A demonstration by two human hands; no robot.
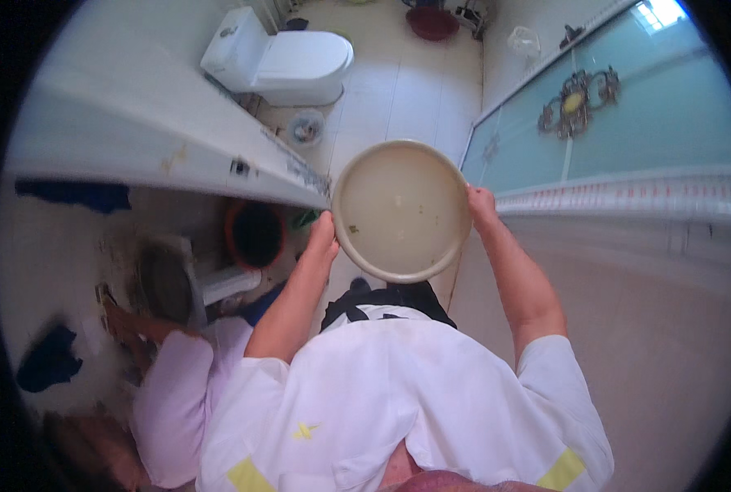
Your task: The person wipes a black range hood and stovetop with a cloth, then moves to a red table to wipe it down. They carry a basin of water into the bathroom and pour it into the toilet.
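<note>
A round beige plastic basin [402, 273] is held in front of my body, with cloudy water and a few small dark bits inside. My left hand [324, 232] grips its left rim. On the opposite side, my right hand [481, 204] has hold of the right rim. Beyond the basin, a white toilet [304, 58] with its lid down stands at the upper left. Between the two, a small clear bin [305, 129] with some contents rests on the tiled floor.
A white door edge or frame [218, 166] is close on the left; a frosted-glass sliding door [636, 117] is on the right. A dark red basin [432, 23] lies at the far end. At lower left, another person [174, 406] is beside an orange-rimmed tub [284, 237].
</note>
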